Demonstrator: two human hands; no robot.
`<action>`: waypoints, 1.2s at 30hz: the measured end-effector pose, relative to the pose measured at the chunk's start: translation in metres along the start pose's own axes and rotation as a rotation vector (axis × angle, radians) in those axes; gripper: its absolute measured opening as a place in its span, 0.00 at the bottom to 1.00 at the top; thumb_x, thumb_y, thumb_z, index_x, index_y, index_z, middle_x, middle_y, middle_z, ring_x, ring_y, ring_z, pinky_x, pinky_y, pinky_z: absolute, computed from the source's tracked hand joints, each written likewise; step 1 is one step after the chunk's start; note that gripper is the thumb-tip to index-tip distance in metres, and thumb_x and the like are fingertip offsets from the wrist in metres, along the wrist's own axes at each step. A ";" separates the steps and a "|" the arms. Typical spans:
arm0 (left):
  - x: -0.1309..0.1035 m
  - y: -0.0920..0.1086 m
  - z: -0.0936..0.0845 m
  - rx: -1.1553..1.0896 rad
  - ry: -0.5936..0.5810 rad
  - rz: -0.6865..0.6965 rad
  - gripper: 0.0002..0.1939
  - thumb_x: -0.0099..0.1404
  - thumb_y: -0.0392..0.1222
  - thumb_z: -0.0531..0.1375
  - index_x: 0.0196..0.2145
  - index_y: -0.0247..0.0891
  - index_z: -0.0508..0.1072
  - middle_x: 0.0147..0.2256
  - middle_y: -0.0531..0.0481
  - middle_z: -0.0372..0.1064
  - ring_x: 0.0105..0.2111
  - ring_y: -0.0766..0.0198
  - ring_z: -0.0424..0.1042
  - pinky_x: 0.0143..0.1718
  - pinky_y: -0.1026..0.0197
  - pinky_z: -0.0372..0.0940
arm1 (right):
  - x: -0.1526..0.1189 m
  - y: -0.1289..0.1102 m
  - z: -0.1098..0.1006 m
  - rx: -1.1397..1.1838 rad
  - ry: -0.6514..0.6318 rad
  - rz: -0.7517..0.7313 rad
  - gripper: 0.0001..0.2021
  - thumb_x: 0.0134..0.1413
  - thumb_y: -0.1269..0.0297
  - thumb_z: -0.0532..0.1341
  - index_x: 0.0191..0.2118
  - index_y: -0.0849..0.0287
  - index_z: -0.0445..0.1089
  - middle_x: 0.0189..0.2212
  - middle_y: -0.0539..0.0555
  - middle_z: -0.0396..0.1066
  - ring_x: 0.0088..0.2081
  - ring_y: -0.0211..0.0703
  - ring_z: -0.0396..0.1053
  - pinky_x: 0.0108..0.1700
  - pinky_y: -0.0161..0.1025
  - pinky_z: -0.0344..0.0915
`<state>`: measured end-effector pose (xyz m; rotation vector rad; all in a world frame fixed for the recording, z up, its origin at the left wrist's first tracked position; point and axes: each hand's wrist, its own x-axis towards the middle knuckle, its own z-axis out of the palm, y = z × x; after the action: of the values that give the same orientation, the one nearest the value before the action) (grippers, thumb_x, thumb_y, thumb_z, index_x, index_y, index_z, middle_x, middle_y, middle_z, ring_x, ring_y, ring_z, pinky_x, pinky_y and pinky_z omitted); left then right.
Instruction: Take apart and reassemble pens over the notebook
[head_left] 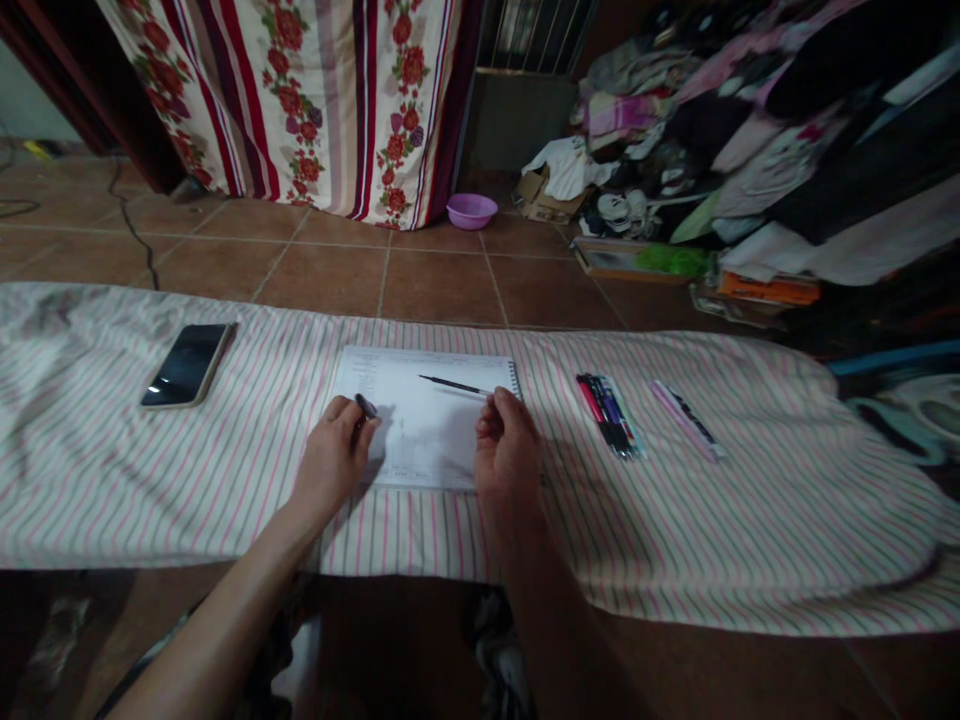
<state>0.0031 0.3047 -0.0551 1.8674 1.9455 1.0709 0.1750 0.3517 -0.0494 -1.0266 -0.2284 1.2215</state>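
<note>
My left hand (337, 445), fingers closed, grips a dark pen part (366, 405); only its end shows, so I cannot tell whether it is a cap or a barrel. Pinched in my right hand (508, 445) is a slim dark pen refill (456, 385), its narrow tip pointing left above the page. Under both hands lies a white spiral notebook (427, 440), with faint print near its edges and the binding on the right. To the right of it, several pens (609, 415) lie side by side, and beyond them are a pink pen and a dark pen (686, 420).
A striped cloth (270, 480) covers the low table. At its left lies a smartphone (187, 367). Past the far edge are a tiled floor (435, 285), a purple basin (471, 211) and a floral curtain (330, 110). Clothes (637, 110) are heaped at the right.
</note>
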 end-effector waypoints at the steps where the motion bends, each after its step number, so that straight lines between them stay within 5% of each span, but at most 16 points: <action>1: -0.001 -0.001 0.002 0.052 -0.044 0.020 0.08 0.61 0.41 0.53 0.27 0.36 0.67 0.27 0.49 0.63 0.24 0.63 0.65 0.27 0.60 0.62 | 0.000 0.000 0.000 -0.002 -0.001 0.000 0.08 0.35 0.67 0.66 0.27 0.61 0.69 0.22 0.44 0.66 0.22 0.26 0.60 0.22 0.25 0.55; 11: -0.009 -0.005 0.013 0.011 0.013 0.086 0.08 0.63 0.39 0.50 0.33 0.36 0.68 0.32 0.46 0.66 0.32 0.61 0.68 0.33 0.60 0.63 | -0.002 0.000 -0.002 -0.029 -0.035 0.000 0.08 0.34 0.69 0.66 0.26 0.61 0.69 0.21 0.45 0.67 0.21 0.27 0.60 0.21 0.27 0.55; 13: -0.010 -0.007 0.013 0.062 -0.013 0.055 0.09 0.63 0.39 0.50 0.31 0.37 0.68 0.27 0.49 0.65 0.27 0.61 0.67 0.29 0.60 0.62 | -0.003 0.000 -0.002 -0.029 -0.040 0.023 0.09 0.33 0.69 0.66 0.27 0.61 0.69 0.21 0.45 0.67 0.21 0.28 0.60 0.21 0.27 0.55; 36: -0.018 -0.007 0.005 0.138 -0.108 0.066 0.11 0.65 0.40 0.48 0.38 0.36 0.69 0.30 0.46 0.68 0.28 0.60 0.69 0.30 0.59 0.63 | -0.002 0.005 -0.003 -0.035 -0.098 0.081 0.09 0.32 0.69 0.67 0.26 0.62 0.69 0.20 0.46 0.67 0.22 0.28 0.61 0.21 0.26 0.57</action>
<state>0.0031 0.2896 -0.0689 2.0295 1.9542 0.8533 0.1723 0.3481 -0.0541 -1.0152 -0.2871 1.3464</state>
